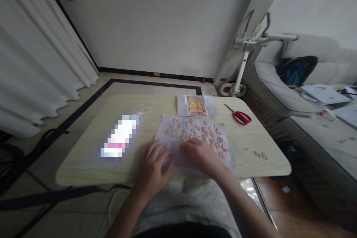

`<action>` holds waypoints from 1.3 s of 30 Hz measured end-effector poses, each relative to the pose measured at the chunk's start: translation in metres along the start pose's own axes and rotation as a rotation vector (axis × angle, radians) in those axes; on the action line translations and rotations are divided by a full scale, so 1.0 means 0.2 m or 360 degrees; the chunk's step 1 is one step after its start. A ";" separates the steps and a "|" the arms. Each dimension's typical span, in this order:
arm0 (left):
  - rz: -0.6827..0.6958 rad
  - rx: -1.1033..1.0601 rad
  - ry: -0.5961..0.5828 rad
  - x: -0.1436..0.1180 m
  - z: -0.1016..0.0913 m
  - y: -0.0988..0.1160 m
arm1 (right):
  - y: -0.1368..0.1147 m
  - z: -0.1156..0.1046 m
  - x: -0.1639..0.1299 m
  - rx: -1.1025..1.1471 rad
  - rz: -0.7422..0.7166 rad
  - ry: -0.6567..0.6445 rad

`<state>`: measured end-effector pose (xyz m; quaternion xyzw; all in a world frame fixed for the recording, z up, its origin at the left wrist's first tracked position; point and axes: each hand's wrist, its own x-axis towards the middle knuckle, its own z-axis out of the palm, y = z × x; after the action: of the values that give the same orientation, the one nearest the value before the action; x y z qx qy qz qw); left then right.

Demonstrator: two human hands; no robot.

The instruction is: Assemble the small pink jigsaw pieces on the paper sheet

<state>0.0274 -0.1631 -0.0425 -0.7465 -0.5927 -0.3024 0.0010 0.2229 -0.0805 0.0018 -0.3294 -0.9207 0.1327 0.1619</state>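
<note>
White paper sheet (192, 134) with puzzle pieces (208, 134); I see left hand (153, 169), right hand (201, 156) flat, fingers spread, pinning near edge; red scissors (241, 116) far right.

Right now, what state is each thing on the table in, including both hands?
Left hand: flat on the sheet, holding nothing.
Right hand: palm down on the sheet, over pieces.
Puzzle pieces: loose, scattered, unjoined.
White sheet: spread flat.
Picture card: lying face up.
Scissors: closed, lying flat.
Table: upright.
</note>
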 end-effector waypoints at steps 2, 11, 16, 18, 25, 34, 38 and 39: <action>0.0000 -0.0004 -0.0007 0.00 0.00 0.00 | 0.01 0.00 0.00 0.0023 0.0007 0.0009; -0.0016 -0.0023 -0.0027 0.02 -0.02 0.02 | 0.08 -0.03 -0.13 0.0145 0.0205 0.0133; -0.0021 -0.0013 -0.0014 0.01 -0.02 0.02 | 0.05 -0.03 -0.15 0.0111 0.0183 0.0046; -0.0024 -0.0011 -0.0010 0.01 -0.02 0.02 | 0.05 -0.03 -0.14 0.0081 0.0163 0.0023; -0.0029 0.0001 -0.0014 0.02 -0.02 0.02 | 0.11 -0.05 -0.14 0.0122 0.0260 0.0187; -0.0043 0.0007 -0.0037 0.01 -0.02 0.02 | 0.08 -0.02 -0.09 -0.0014 0.0344 0.0114; -0.0022 0.0012 -0.0028 0.01 -0.02 0.03 | 0.06 -0.01 -0.05 -0.0046 0.0271 0.0089; -0.0015 0.0013 -0.0024 0.01 -0.02 0.02 | 0.06 0.00 -0.04 -0.0040 0.0253 0.0074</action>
<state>0.0302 -0.1636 -0.0362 -0.7459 -0.5975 -0.2944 -0.0017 0.2350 -0.0770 -0.0034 -0.4064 -0.8892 0.1260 0.1679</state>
